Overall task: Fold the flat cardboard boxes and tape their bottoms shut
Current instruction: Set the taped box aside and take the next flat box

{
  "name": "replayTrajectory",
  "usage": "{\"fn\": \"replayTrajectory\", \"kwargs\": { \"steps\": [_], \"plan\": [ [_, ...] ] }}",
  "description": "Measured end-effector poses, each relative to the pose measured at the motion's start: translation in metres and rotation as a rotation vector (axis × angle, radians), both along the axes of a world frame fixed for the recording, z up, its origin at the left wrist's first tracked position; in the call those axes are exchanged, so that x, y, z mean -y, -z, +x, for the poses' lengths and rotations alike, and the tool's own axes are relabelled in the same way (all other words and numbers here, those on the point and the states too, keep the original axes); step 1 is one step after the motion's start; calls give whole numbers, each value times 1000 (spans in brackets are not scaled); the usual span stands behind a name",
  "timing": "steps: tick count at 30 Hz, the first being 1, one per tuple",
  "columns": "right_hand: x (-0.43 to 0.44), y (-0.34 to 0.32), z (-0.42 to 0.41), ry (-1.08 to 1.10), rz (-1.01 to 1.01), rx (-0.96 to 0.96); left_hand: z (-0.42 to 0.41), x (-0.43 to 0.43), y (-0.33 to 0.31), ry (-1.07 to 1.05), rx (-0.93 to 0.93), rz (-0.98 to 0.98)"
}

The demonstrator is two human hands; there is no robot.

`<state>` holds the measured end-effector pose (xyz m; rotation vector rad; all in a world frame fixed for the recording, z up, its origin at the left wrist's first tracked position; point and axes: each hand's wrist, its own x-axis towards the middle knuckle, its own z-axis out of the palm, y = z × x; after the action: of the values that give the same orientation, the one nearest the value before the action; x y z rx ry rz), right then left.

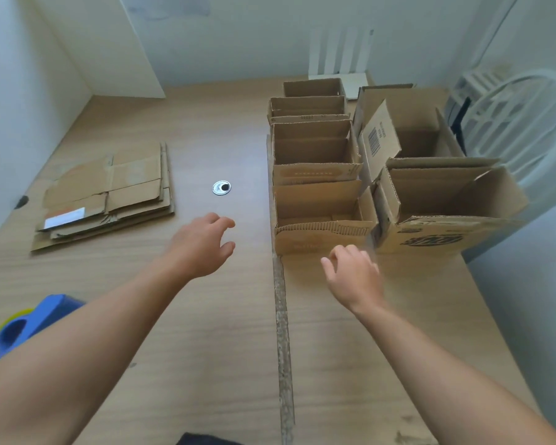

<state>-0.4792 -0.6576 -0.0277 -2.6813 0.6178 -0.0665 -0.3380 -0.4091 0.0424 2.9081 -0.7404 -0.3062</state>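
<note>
Two hands are hovering over the table (pixel 206 348), both empty with fingers loosely spread: the left hand (pixel 203 244) near centre, the right hand (pixel 353 274) just beside the nearest folded box (pixel 323 216). Folded boxes are standing in rows from 12 to 3 o'clock. The flat cardboard stack (pixel 109 194) is lying at 10 o'clock; a blue tape dispenser (pixel 29 322) is sitting at 8 o'clock.
</note>
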Motion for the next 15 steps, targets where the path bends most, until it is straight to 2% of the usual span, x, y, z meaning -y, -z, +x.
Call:
{"fn": "replayTrajectory", "kwargs": {
  "steps": [7, 11, 15],
  "plan": [
    [-85, -56, 49, -470, -322, -29, 4, -56, -12, -65, 45, 95],
    [-152, -72, 95, -627, -366, -25, 18, -122, -22, -167, 48, 127],
    [-221, -71, 145, -693, -358, -29, 43, -204, -17, -248, 5, 175]
  ]
}}
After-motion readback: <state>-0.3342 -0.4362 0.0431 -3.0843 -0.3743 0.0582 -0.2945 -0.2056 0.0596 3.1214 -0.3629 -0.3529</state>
